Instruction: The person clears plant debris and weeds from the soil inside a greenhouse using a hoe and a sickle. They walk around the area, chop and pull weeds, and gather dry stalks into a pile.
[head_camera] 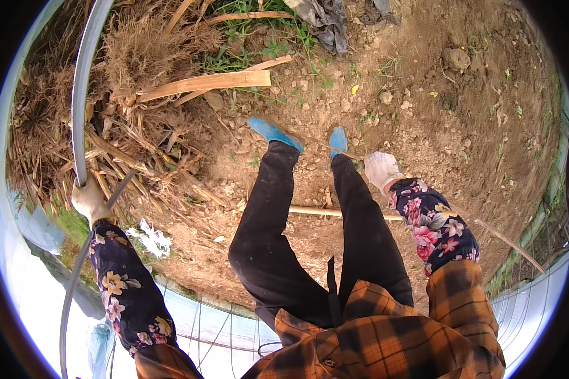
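My left hand (90, 199), in a pale work glove, is closed around a grey metal pipe (79, 104) that curves up along the left side. A second grey pipe (73, 284) passes behind my left wrist and bends down to the lower left. In front of my right leg, my right hand (381, 166), also gloved, is closed on a long thin wooden stick (509, 244). The stick slants from near my blue-covered feet, past my forearm, to the lower right. My fingers on the stick are partly hidden by the back of the glove.
Dry stalks with root clumps (142, 57) are heaped at left. Flat wooden strips (213, 84) jut from the heap. Behind my legs lies a pale pole (315, 210) on bare soil (436, 113). Crumpled dark plastic sheeting (329, 23) sits at the top, white shredded material (151, 239) at lower left.
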`<state>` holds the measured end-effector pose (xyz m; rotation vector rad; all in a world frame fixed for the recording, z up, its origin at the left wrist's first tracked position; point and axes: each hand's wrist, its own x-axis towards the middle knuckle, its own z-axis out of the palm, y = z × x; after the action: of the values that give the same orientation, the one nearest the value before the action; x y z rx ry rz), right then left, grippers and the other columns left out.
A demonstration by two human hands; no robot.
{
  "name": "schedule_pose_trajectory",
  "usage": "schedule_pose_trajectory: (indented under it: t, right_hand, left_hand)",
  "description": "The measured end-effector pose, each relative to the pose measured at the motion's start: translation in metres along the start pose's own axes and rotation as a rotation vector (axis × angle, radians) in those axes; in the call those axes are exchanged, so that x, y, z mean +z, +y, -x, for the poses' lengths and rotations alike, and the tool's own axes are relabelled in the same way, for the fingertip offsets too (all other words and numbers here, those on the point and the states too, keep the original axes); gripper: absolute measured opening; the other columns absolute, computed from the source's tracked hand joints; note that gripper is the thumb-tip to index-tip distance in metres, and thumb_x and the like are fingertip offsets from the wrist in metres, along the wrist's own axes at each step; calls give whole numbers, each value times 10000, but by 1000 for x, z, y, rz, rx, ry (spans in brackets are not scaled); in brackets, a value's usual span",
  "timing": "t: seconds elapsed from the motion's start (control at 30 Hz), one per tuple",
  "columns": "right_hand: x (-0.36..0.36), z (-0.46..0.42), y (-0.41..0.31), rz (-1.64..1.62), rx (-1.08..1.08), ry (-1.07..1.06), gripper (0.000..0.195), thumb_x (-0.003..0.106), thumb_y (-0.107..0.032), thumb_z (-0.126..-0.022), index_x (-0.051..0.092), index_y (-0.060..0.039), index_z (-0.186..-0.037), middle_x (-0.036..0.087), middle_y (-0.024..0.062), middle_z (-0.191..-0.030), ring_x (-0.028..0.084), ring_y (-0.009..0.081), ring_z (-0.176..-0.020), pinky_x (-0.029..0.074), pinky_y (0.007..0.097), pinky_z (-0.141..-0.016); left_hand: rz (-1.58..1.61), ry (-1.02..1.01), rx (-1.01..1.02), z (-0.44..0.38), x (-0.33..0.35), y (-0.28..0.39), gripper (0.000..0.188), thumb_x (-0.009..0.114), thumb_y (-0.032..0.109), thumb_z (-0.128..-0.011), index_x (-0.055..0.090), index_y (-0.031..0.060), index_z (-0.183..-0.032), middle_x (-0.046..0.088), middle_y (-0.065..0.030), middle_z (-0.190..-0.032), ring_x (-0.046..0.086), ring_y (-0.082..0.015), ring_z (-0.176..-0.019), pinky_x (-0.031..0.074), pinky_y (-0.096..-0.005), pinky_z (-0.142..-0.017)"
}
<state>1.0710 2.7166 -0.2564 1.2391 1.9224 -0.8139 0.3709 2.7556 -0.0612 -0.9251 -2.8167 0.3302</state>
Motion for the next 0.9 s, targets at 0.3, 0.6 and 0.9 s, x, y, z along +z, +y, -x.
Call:
schedule_pose_trajectory:
  t: [0.3,0.6,0.9]
  right_hand:
    - [-34,-27,20,-67,-12,-197,272,525,-238,-872,742,-77,-899,730,166,-899,717,331,-869,560,460,-743]
    - [-5,-46,-7,5,-146,-312,312,542,-276,-883,745,-60,-978,734,149,-991,711,314,-941,565,450,-784]
    - [-65,-63,54,9,-105,-129,324,614,-351,-877,732,-49,-870,720,142,-861,705,317,-834,556,442,-713]
  left_hand:
    - [-56,84,59,0,-2,-3,501,698,496,-826,755,2,-882,703,-161,-722,675,-311,-647,528,-439,-660]
    - [69,76,44,4,1,-3,485,710,449,-853,717,-35,-840,653,-128,-669,607,-226,-591,475,-397,-579]
    - [243,55,-29,4,1,-6,435,721,382,-857,726,-46,-934,690,-112,-737,625,-204,-645,481,-397,-609]
